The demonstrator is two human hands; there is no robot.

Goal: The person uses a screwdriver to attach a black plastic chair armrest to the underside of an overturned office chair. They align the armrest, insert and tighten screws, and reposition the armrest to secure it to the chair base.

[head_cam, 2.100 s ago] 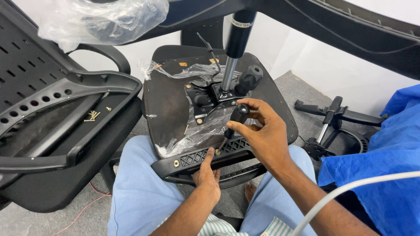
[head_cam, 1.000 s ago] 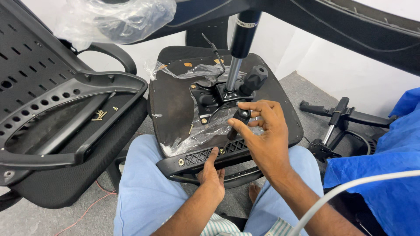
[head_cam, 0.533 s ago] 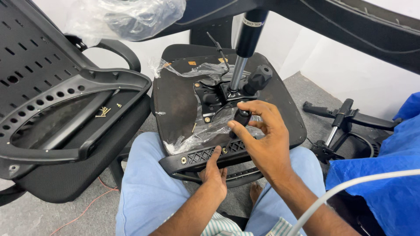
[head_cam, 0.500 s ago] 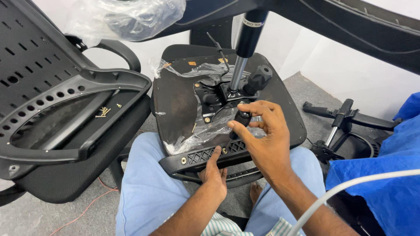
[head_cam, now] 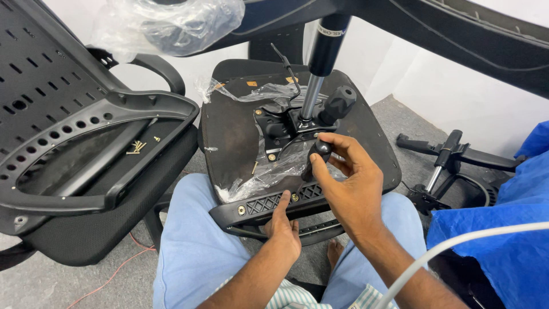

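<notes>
Single head-worn view, looking steeply down from close range onto the lap, upturned chair seat (head_cam: 240, 131) and both hands; no second view.
</notes>
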